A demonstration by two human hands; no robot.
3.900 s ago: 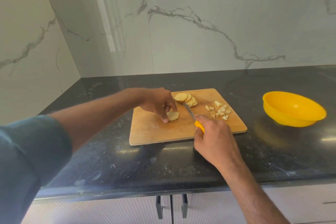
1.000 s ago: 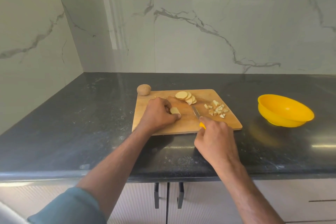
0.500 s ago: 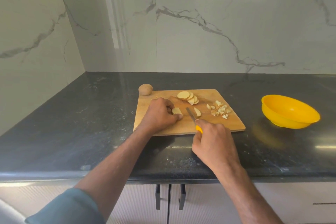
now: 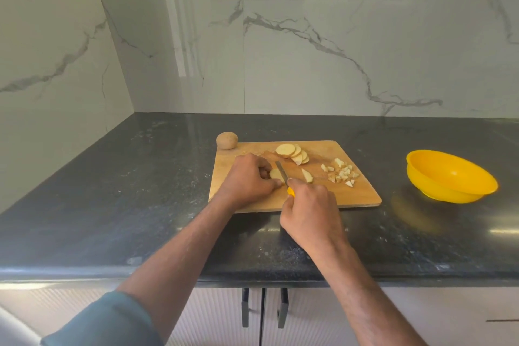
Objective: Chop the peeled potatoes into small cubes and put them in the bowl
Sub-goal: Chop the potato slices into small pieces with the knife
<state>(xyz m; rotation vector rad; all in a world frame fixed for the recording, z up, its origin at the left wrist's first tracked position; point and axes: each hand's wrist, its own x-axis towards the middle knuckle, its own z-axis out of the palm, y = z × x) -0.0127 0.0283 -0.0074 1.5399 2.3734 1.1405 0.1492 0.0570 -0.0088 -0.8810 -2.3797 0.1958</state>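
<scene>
A wooden cutting board (image 4: 362,194) lies on the dark counter. My left hand (image 4: 247,177) pins a potato slice (image 4: 274,174) flat on the board. My right hand (image 4: 309,213) grips a yellow-handled knife (image 4: 282,173), its blade resting against the slice's right side. A cut strip (image 4: 307,175) lies just right of the blade. A fan of round slices (image 4: 292,152) sits at the board's back, and a heap of small cubes (image 4: 341,173) at its right. A yellow bowl (image 4: 449,180) stands to the right of the board, nothing visible in it.
A whole potato (image 4: 227,140) rests on the counter at the board's back left corner. Marble walls close the back and left. The counter's front edge (image 4: 168,272) runs above cabinet doors with dark handles (image 4: 264,306).
The knife has shifted left, from beside the cut strip onto the slice under my left hand. Over the longer span, the view pulled back and the whole potato came into sight.
</scene>
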